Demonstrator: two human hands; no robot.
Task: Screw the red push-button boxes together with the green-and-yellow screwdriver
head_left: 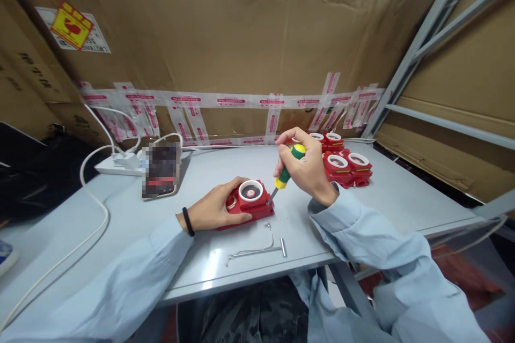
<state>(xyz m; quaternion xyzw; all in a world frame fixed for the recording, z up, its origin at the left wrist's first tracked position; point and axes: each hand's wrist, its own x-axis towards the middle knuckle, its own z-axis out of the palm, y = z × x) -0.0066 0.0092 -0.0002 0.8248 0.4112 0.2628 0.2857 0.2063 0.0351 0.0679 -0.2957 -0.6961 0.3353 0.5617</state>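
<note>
My left hand [219, 206] is closed round a red housing [261, 210] with a white ring on top, steadying it on the table. In my right hand [303, 163] is a screwdriver [285, 176] with a green and yellow handle, held at a slant. Its tip meets the right end of the housing, near a corner; the screw itself is too small to make out. A small metal hammer [257, 250] with a thin string lies in front of the housing, near the table's front edge.
Several similar red housings [348, 171] stand at the back right. A phone [161, 171] leans by a white power strip [118, 164] at the back left. A white cable [105, 214] runs down the left side. Cardboard [241, 37] walls off the back; a metal rack [418, 53] stands right.
</note>
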